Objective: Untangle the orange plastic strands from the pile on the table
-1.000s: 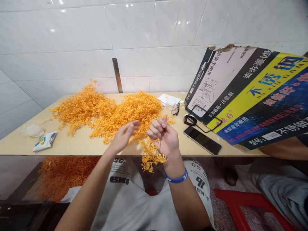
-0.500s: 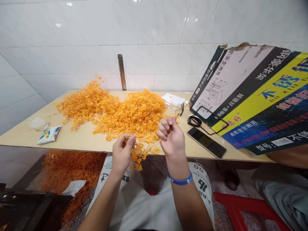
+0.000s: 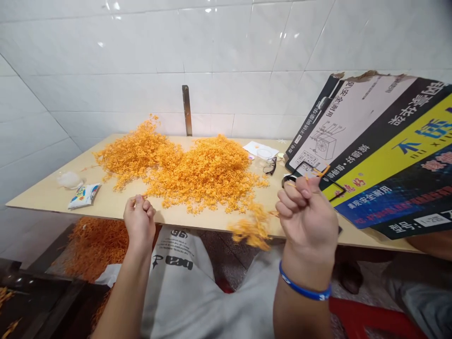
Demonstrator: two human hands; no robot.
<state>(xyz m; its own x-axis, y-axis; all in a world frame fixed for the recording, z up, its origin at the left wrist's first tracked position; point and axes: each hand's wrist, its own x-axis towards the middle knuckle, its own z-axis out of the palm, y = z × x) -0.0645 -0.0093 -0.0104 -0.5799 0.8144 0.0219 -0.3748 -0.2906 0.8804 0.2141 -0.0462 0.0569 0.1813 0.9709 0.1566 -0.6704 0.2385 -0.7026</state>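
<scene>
My right hand (image 3: 307, 216), with a blue wristband (image 3: 305, 285), is closed around the stem end of an orange sprig (image 3: 252, 226). The sprig's frilly head sticks out to the left, blurred, over the table's front edge. Short orange stem bits show at my fingertips. My left hand (image 3: 139, 219) is closed near the front edge, thumb pressed on the forefinger; what is between them, if anything, I cannot make out. Behind both hands spreads a large heap of similar orange sprigs (image 3: 208, 172) on the table (image 3: 116, 212).
At left lie a white packet (image 3: 84, 196) and a clear plastic bag (image 3: 69, 180). Eyeglasses (image 3: 270, 166) and white paper (image 3: 260, 149) lie behind the heap's right side. A printed cardboard sheet (image 3: 374, 155) leans at right. Darker orange material (image 3: 95, 247) sits below the table.
My hands have moved apart, left hand leftward and right hand to the right and nearer. The orange sprig has swung right along with my right hand. The view has shifted slightly.
</scene>
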